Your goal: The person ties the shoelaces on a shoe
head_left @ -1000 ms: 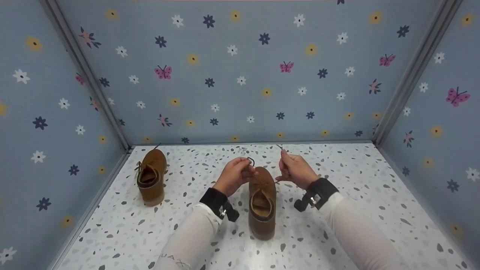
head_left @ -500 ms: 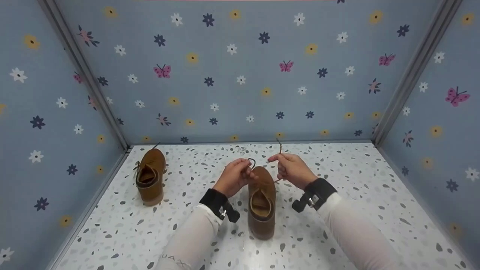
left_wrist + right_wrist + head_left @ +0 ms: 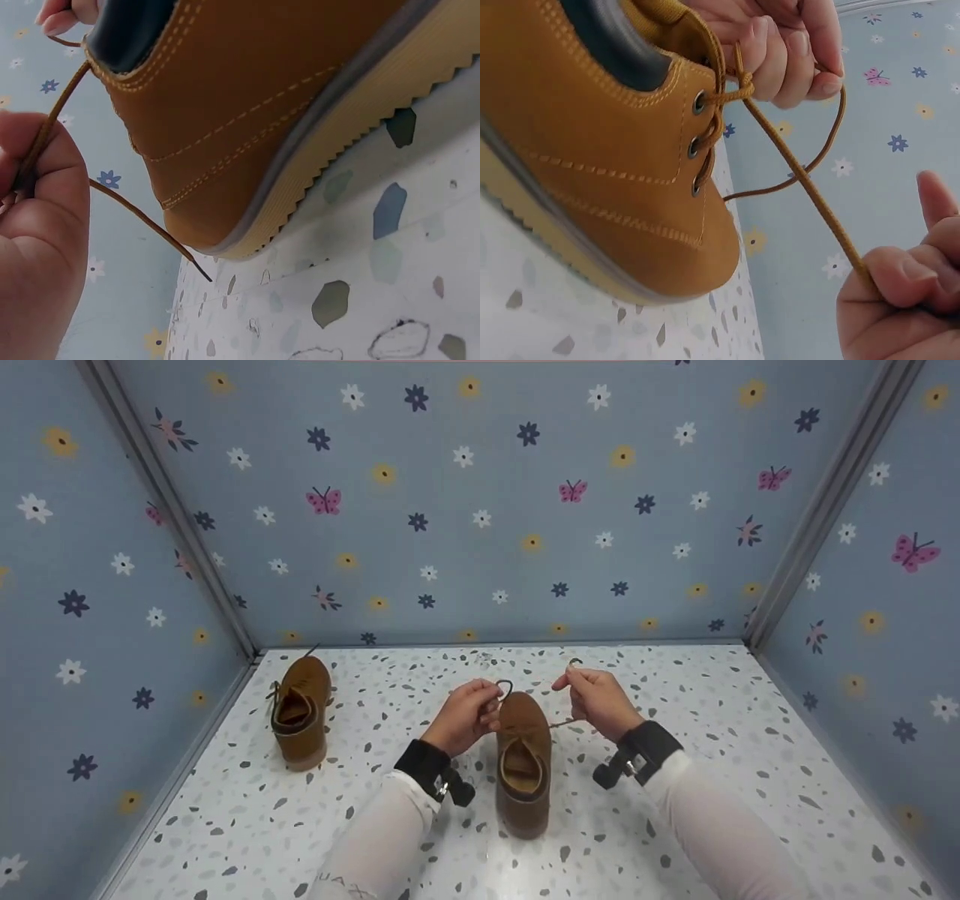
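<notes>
Lace [image 3: 802, 175] through the brown shoe [image 3: 523, 814] in front of me should be light, limp, best pinched along its free strands. My left fingers [image 3: 793, 64] grip one strand, my right fingers [image 3: 900, 274] the other.

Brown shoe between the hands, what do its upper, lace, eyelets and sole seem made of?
The upper looks like matte, nubuck-style leather, given its dull, even surface; synthetic is possible. The lace seems woven textile cord, with a fine braided texture. The eyelets look like metal, from their greyish rims. The sole is probably rubber, matte tan with a toothed edge.
</notes>
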`<action>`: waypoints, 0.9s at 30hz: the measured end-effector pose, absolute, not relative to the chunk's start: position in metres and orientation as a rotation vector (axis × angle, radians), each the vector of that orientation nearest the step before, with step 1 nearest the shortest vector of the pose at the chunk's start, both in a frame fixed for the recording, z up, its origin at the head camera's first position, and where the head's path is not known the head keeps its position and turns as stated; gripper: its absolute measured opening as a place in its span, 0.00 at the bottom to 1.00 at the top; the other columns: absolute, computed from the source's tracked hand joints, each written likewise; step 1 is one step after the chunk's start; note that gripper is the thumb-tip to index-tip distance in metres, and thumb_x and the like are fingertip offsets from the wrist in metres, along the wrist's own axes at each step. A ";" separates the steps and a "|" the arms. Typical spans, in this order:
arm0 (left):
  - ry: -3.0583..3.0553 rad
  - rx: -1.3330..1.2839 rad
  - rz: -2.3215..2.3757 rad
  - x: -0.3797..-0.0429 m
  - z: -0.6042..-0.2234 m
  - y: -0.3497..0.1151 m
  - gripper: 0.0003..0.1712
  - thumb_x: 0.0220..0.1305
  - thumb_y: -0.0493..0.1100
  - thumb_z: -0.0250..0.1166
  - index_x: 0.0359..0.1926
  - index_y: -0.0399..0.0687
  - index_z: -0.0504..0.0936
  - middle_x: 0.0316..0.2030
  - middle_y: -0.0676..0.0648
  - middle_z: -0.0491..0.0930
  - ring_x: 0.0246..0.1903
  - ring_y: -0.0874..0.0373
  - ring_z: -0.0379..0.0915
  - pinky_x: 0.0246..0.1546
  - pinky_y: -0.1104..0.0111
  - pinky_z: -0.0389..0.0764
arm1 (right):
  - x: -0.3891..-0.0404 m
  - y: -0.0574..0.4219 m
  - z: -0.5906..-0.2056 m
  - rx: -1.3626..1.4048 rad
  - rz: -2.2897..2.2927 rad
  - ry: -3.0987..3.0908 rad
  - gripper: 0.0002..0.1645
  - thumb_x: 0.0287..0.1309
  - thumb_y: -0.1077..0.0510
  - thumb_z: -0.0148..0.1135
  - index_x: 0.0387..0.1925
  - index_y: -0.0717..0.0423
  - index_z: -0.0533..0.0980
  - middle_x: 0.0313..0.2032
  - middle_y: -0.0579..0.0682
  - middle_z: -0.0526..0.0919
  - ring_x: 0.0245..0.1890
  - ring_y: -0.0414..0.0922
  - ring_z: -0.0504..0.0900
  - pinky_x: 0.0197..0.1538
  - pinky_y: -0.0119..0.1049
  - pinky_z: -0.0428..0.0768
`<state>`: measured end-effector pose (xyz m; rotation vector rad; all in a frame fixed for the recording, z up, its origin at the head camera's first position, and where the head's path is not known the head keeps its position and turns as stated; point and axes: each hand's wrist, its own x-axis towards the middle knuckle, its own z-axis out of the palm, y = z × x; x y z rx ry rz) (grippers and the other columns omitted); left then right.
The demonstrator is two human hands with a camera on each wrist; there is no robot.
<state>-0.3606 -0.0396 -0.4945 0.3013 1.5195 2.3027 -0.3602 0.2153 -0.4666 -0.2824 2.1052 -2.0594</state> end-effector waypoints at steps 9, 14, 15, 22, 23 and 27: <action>1.605 0.290 2.272 -0.354 -0.503 -0.053 0.09 0.74 0.43 0.51 0.40 0.40 0.70 0.20 0.54 0.61 0.15 0.63 0.49 0.20 0.72 0.61 | -0.359 0.236 -0.481 -0.184 -1.925 2.279 0.26 0.72 0.43 0.47 0.38 0.59 0.80 0.10 0.41 0.61 0.13 0.40 0.59 0.22 0.33 0.67; 1.607 0.241 2.276 -0.351 -0.511 -0.060 0.08 0.73 0.42 0.51 0.38 0.41 0.70 0.20 0.54 0.61 0.15 0.64 0.50 0.20 0.72 0.62 | -0.359 0.244 -0.491 -0.142 -1.830 2.361 0.31 0.69 0.37 0.48 0.40 0.61 0.80 0.10 0.42 0.63 0.14 0.40 0.64 0.25 0.36 0.74; 1.609 0.238 2.274 -0.350 -0.511 -0.061 0.08 0.73 0.41 0.51 0.38 0.41 0.70 0.20 0.54 0.61 0.15 0.64 0.50 0.20 0.72 0.62 | -0.359 0.245 -0.493 -0.138 -1.816 2.376 0.31 0.68 0.36 0.48 0.40 0.60 0.80 0.10 0.42 0.64 0.14 0.41 0.64 0.25 0.36 0.74; 1.628 0.188 2.284 -0.347 -0.514 -0.064 0.07 0.72 0.41 0.52 0.37 0.42 0.71 0.20 0.54 0.61 0.15 0.64 0.50 0.19 0.73 0.62 | -0.357 0.250 -0.498 -0.108 -1.780 2.419 0.29 0.70 0.39 0.47 0.40 0.60 0.80 0.11 0.42 0.63 0.14 0.40 0.63 0.24 0.34 0.72; 1.634 0.185 2.282 -0.346 -0.515 -0.065 0.07 0.72 0.41 0.52 0.36 0.43 0.71 0.20 0.54 0.61 0.15 0.64 0.50 0.19 0.73 0.62 | -0.357 0.250 -0.498 -0.101 -1.772 2.423 0.28 0.71 0.41 0.46 0.40 0.60 0.80 0.11 0.42 0.63 0.14 0.40 0.63 0.25 0.34 0.72; 1.654 0.198 2.272 -0.345 -0.515 -0.066 0.07 0.73 0.41 0.51 0.36 0.43 0.71 0.20 0.54 0.61 0.15 0.64 0.50 0.19 0.73 0.62 | -0.356 0.250 -0.501 -0.083 -1.721 2.445 0.27 0.73 0.42 0.45 0.41 0.59 0.80 0.11 0.42 0.64 0.14 0.41 0.65 0.25 0.34 0.72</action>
